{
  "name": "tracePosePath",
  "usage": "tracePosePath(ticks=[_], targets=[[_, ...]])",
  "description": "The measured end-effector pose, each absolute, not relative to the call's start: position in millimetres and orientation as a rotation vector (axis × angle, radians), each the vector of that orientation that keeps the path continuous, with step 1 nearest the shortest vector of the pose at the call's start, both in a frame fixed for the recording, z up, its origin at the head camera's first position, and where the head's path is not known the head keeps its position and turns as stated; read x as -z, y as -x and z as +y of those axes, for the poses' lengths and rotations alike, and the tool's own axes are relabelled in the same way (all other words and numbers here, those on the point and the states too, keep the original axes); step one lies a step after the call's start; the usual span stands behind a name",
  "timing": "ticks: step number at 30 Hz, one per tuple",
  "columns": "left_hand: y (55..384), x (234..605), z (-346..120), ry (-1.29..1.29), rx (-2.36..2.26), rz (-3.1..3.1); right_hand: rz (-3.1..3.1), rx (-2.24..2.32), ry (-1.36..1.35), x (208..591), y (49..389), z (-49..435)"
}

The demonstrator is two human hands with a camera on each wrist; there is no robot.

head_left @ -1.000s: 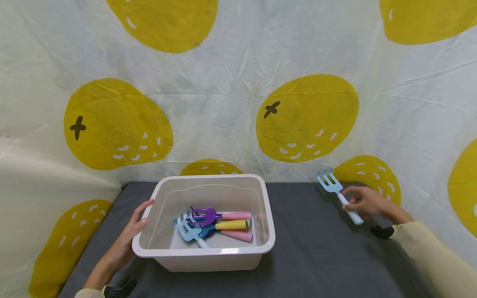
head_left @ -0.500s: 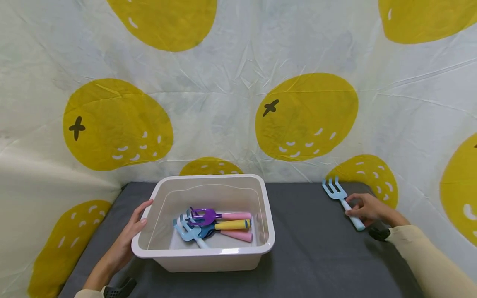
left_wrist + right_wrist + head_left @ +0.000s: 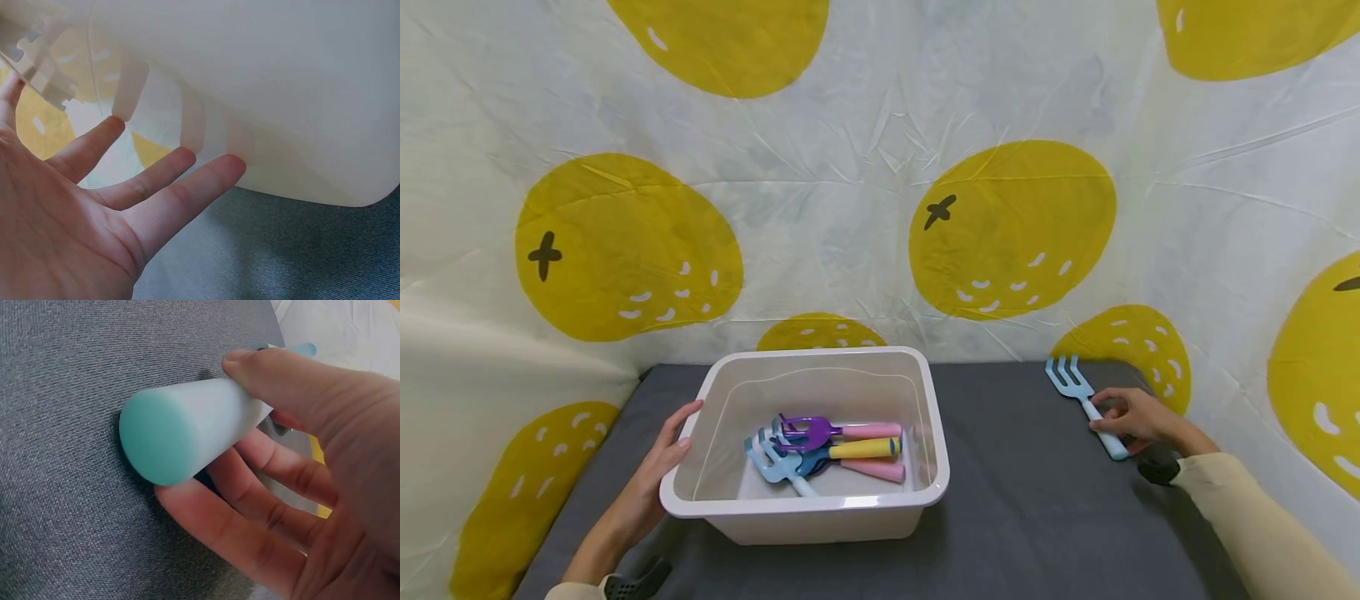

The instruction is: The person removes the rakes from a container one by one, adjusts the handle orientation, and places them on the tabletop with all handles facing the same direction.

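A light blue hand fork point(image 3: 1082, 392) lies on the dark table at the right, tines pointing toward the back. My right hand point(image 3: 1131, 418) pinches its pale handle point(image 3: 206, 415) between thumb and fingers; the handle's turquoise end rests close against the cloth in the right wrist view. On the left, my left hand point(image 3: 658, 467) touches the side of a cream plastic basin point(image 3: 820, 523), its straight fingertips against the outer wall under the rim in the left wrist view. Inside the basin lie a purple hand fork point(image 3: 812, 432) with a pink handle, another light blue fork point(image 3: 778, 462), a yellow-handled tool point(image 3: 865, 449) and another pink handle point(image 3: 874, 470).
Dark grey cloth point(image 3: 1000, 500) covers the table, stretching between the basin and the right hand. A white fabric backdrop point(image 3: 835, 242) with yellow fruit prints hangs behind and around the table.
My right hand has lowered the light blue fork onto the table and shifted slightly right, still holding the handle. The left hand and basin have stayed in place.
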State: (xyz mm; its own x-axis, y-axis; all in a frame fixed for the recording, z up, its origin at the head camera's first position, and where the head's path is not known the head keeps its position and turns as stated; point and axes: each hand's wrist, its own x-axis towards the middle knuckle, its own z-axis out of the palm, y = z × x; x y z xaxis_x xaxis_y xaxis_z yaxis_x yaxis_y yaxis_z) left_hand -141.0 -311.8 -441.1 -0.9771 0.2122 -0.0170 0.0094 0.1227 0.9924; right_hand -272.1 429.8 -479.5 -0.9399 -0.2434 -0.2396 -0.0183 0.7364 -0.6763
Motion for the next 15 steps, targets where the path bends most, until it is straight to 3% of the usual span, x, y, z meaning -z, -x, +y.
tracePosePath(ticks=[15], targets=[[139.5,439.8,-311.0,-0.232,-1.96,2.25,2.6,1.058,0.245,479.9,268.6,432.5]])
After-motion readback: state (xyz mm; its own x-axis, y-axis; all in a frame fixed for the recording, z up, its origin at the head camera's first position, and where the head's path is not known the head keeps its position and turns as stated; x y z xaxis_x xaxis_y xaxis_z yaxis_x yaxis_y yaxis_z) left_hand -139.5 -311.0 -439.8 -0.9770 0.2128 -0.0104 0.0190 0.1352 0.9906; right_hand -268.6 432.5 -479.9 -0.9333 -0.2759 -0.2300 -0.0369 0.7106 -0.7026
